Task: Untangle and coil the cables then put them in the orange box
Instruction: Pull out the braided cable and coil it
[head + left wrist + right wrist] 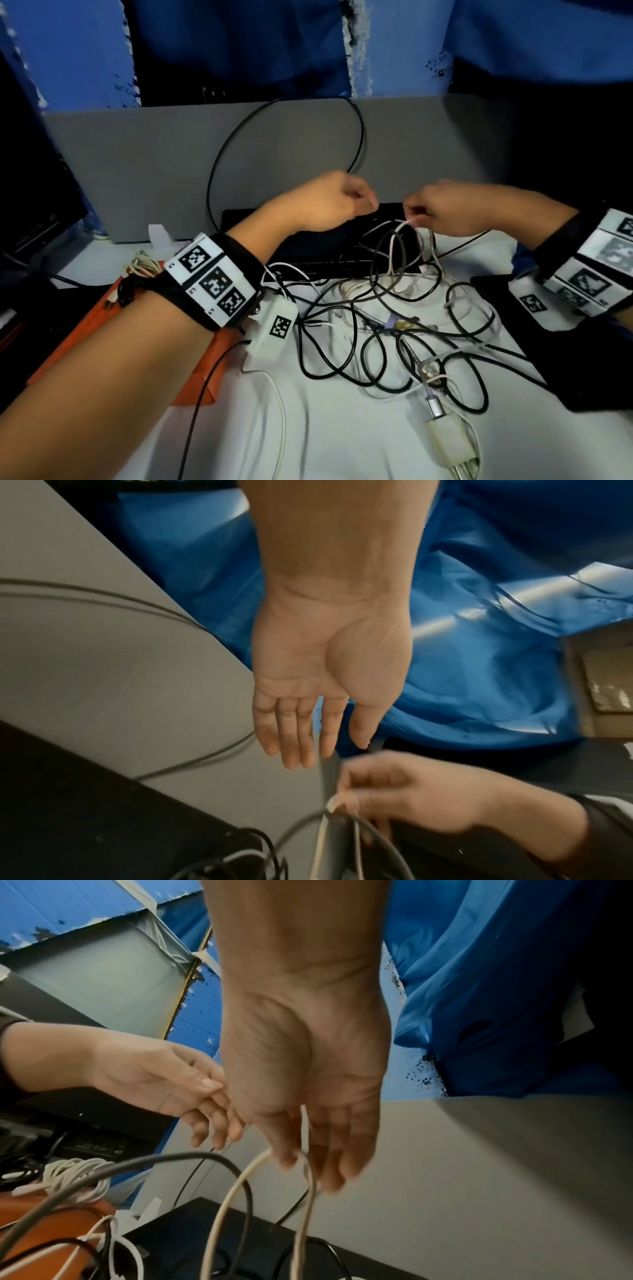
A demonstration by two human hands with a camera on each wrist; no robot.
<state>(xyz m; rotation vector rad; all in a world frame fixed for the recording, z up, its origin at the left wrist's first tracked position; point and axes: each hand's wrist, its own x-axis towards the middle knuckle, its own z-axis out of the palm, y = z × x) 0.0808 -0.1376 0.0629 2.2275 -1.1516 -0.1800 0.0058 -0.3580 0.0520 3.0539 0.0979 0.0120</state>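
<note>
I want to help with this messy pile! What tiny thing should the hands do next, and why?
Probably lift the braided white cable a bit higher. The right hand pinches its loop, a black cable still threads through it, and the left hand is free to part them.

The head camera is looking forward and down from above the white table (342,428), taking in both forearms; each wrist camera is looking close along its palm toward the fingers and the far grey partition (103,669); all three are sharing the raised braided cable (236,1185) between both hands.
</note>
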